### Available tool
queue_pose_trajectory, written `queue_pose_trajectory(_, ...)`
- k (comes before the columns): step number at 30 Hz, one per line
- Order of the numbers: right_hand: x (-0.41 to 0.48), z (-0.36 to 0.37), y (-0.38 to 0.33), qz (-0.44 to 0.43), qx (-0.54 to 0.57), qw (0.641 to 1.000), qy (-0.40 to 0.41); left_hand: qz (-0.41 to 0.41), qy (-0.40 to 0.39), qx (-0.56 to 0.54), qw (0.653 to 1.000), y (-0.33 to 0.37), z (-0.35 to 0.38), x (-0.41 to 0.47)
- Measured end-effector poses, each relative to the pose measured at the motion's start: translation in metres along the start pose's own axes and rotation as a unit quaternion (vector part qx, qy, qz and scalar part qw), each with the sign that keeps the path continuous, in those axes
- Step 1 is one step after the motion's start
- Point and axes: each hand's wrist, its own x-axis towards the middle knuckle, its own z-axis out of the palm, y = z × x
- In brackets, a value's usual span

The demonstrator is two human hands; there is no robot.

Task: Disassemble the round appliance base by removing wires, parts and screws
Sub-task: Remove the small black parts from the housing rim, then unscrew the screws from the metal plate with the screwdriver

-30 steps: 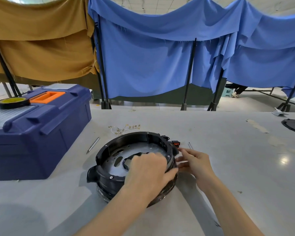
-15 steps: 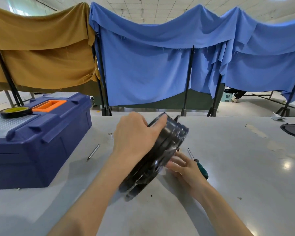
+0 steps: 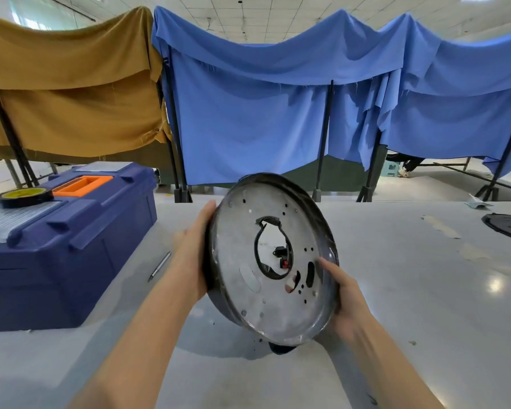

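At the far left a dark blue toolbox (image 3: 71,246) sits on the pale table (image 3: 425,320), with an orange handle recess (image 3: 83,183) in its lid and a roll of tape (image 3: 24,196) lying flat on top. Behind it hangs a mustard cloth (image 3: 71,93). Just right of the toolbox a thin metal pen-like tool (image 3: 160,265) lies on the table, well apart from the hands. Next comes the left hand (image 3: 194,252), which grips the left edge of the round appliance base (image 3: 272,261): the thumb lies along the rim and the palm is against the side wall, while the fingers are hidden behind it. The base is held up over the middle of the table, tilted on edge, with its silvery perforated plate facing the camera. A black-ringed opening in the plate shows a small black and red part. Whether its lowest edge touches the table cannot be told. The right hand (image 3: 347,302) grasps the lower right rim, thumb pressed on the metal face and fingers curled behind. A blue cloth (image 3: 278,113) hangs at the back, and a black round disc (image 3: 508,227) lies at the table's right edge.
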Motion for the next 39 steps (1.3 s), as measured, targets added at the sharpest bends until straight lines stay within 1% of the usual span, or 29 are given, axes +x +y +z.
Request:
queue_pose_trajectory(1, 0.000, 0.000, -0.002, 0.001, -0.006, 1.000, 0.010, -0.012, -0.006, -0.006, 1.000, -0.005, -0.005, 0.003)
queue_pose_trajectory(2, 0.000, 0.001, -0.004, 0.001, -0.009, 1.000, 0.016, -0.019, 0.005, 0.006, 1.000, -0.011, -0.010, 0.007)
queue_pose_trajectory(4, -0.001, 0.003, -0.007, -0.005, -0.003, 1.000, 0.031, -0.010, 0.055, 0.060, 0.997, -0.021, -0.020, 0.013)
queue_pose_trajectory(6, -0.002, 0.002, -0.011, -0.014, 0.013, 0.997, 0.069, -0.010, 0.072, 0.091, 0.993, -0.026, -0.028, 0.017)
queue_pose_trajectory(9, -0.002, 0.002, -0.015, -0.021, -0.001, 0.994, 0.110, -0.042, 0.051, 0.058, 0.996, -0.022, -0.042, 0.024)
queue_pose_trajectory(13, -0.001, 0.005, -0.014, -0.008, -0.041, 0.990, 0.135, -0.022, -0.015, 0.126, 0.992, -0.019, -0.048, 0.028)
queue_pose_trajectory(15, -0.001, 0.009, -0.014, -0.002, -0.053, 0.990, 0.127, -0.002, -0.042, 0.153, 0.987, -0.021, -0.044, 0.024)
queue_pose_trajectory(16, -0.001, 0.010, -0.015, 0.000, -0.058, 0.991, 0.123, 0.021, -0.044, 0.186, 0.981, -0.022, -0.042, 0.023)
queue_pose_trajectory(18, -0.001, 0.010, -0.015, -0.003, -0.069, 0.990, 0.127, 0.070, -0.027, 0.261, 0.962, -0.026, -0.041, 0.023)
queue_pose_trajectory(21, -0.003, 0.011, -0.014, -0.028, -0.101, 0.984, 0.145, 0.112, -0.010, 0.315, 0.942, -0.030, -0.042, 0.025)
queue_pose_trajectory(24, -0.003, 0.012, -0.013, -0.029, -0.124, 0.983, 0.135, 0.122, 0.022, 0.350, 0.928, -0.032, -0.045, 0.031)
queue_pose_trajectory(27, -0.004, 0.013, -0.014, -0.021, -0.125, 0.987, 0.098, 0.120, 0.063, 0.375, 0.917, -0.037, -0.050, 0.034)
queue_pose_trajectory(29, -0.005, 0.014, -0.013, -0.017, -0.118, 0.990, 0.079, 0.125, 0.082, 0.418, 0.896, -0.040, -0.053, 0.035)
queue_pose_trajectory(33, -0.007, 0.018, -0.009, 0.008, -0.084, 0.996, 0.031, 0.133, 0.087, 0.559, 0.814, -0.040, -0.058, 0.034)
queue_pose_trajectory(37, -0.005, 0.022, -0.006, 0.035, -0.067, 0.997, 0.012, 0.100, 0.094, 0.671, 0.729, -0.039, -0.065, 0.039)
queue_pose_trajectory(39, -0.003, 0.022, -0.005, 0.044, -0.063, 0.997, 0.006, 0.122, 0.093, 0.691, 0.707, -0.040, -0.063, 0.039)
